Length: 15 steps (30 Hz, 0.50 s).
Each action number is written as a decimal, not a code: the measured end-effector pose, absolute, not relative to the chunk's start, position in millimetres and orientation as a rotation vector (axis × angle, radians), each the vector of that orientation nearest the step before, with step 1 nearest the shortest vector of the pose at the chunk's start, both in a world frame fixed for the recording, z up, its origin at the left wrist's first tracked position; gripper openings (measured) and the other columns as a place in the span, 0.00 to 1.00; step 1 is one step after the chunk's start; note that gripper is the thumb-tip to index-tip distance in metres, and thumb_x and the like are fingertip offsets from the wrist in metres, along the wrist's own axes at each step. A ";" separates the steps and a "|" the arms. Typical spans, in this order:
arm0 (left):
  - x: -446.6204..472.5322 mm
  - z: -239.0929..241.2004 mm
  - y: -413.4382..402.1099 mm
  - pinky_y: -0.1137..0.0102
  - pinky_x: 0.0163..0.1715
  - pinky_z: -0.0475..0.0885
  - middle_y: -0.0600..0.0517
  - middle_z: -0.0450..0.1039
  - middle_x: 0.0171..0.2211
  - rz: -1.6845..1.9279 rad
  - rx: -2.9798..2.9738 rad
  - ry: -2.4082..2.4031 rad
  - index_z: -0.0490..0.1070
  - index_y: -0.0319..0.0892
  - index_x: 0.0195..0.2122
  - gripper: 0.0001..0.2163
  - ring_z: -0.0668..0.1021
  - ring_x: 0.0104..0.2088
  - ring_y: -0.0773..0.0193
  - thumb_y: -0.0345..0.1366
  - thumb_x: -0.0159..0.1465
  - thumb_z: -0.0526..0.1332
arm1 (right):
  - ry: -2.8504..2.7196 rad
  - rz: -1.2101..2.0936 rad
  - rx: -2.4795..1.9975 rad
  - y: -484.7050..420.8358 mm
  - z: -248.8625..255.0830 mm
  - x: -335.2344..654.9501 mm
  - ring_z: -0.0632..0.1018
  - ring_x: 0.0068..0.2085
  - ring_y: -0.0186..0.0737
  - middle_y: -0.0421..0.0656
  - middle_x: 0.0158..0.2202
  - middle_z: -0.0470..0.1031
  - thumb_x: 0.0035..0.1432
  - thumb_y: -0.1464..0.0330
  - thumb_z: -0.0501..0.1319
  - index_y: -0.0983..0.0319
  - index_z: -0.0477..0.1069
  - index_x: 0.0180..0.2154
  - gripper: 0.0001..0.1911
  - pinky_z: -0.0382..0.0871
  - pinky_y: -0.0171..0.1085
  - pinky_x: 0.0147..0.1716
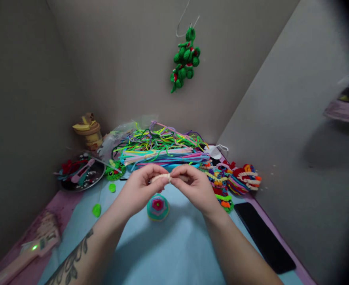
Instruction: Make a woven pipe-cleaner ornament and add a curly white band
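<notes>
Grey walls (127, 71) corner the desk (168, 253); above it, left hand (140, 190) and right hand (196, 190) pinch a cream strip (165, 176) fingertip to fingertip, presumably for control, with stems (162, 153) heaped behind, probably for easy reach

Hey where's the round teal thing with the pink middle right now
In the head view, the round teal piece lies on the blue cloth, slightly left of centre, appearing just below the left hand.

Cream strip (165, 175), pinched roughly level
</notes>
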<state>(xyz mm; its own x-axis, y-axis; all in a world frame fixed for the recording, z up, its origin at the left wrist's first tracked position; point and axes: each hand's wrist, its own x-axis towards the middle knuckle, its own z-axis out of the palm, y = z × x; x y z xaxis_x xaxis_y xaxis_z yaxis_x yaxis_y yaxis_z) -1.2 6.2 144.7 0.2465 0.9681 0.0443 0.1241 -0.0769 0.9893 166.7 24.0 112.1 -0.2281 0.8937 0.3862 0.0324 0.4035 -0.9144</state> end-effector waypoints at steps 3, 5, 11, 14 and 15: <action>-1.5 143.8 6.1 0.78 0.20 0.65 0.56 0.69 0.23 0.985 1.463 1.085 0.68 0.40 0.34 0.08 0.71 0.24 0.71 0.41 0.60 0.61 | -1.664 0.790 -0.869 21.4 114.5 166.0 0.75 0.34 0.36 0.41 0.31 0.72 0.53 0.72 0.62 0.60 0.70 0.29 0.02 0.71 0.35 0.33; -1.7 142.4 6.9 0.78 0.22 0.66 0.56 0.71 0.24 0.982 1.454 1.060 0.67 0.40 0.33 0.09 0.72 0.24 0.71 0.41 0.61 0.61 | -1.695 0.686 -0.878 19.6 116.3 165.5 0.74 0.34 0.36 0.41 0.31 0.72 0.53 0.74 0.61 0.60 0.70 0.29 0.04 0.70 0.34 0.33; -5.1 136.1 10.5 0.76 0.27 0.69 0.53 0.73 0.27 0.972 1.437 0.950 0.67 0.39 0.33 0.10 0.73 0.27 0.70 0.42 0.63 0.58 | -1.701 0.583 -0.860 17.6 118.3 163.1 0.73 0.33 0.35 0.40 0.30 0.70 0.53 0.77 0.60 0.60 0.68 0.31 0.06 0.70 0.33 0.32; -6.0 134.3 11.1 0.76 0.26 0.68 0.52 0.73 0.28 0.950 1.435 0.931 0.67 0.39 0.31 0.12 0.72 0.26 0.71 0.43 0.64 0.57 | -1.712 0.504 -0.831 17.3 118.7 163.1 0.73 0.34 0.35 0.40 0.30 0.70 0.53 0.78 0.60 0.60 0.68 0.30 0.08 0.69 0.34 0.34; -5.8 134.0 11.3 0.76 0.25 0.68 0.52 0.73 0.27 0.950 1.431 0.932 0.67 0.39 0.31 0.12 0.72 0.26 0.71 0.43 0.64 0.57 | -1.708 0.494 -0.819 17.1 118.7 163.3 0.73 0.34 0.35 0.40 0.30 0.70 0.53 0.78 0.60 0.60 0.68 0.30 0.08 0.69 0.34 0.34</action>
